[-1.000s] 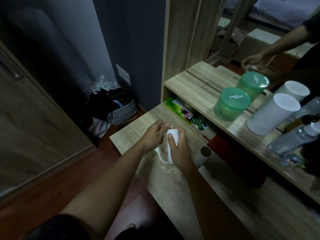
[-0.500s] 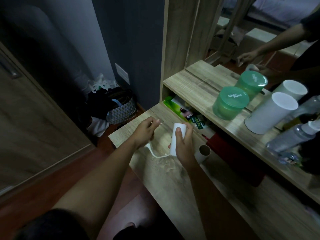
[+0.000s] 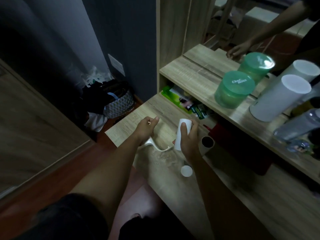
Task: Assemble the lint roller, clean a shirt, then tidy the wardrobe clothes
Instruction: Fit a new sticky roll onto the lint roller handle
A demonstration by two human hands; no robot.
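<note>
Here right hand (image 3: 189, 141) grips white roll (image 3: 179, 142), left hand (image 3: 145, 129) holds handle (image 3: 151, 142)

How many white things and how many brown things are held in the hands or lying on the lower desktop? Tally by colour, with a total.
White: 3 (white paper roll in right hand, white curved plastic handle in left hand, white round cap)
Brown: 1 (brown cardboard tube)
Total: 4
</note>
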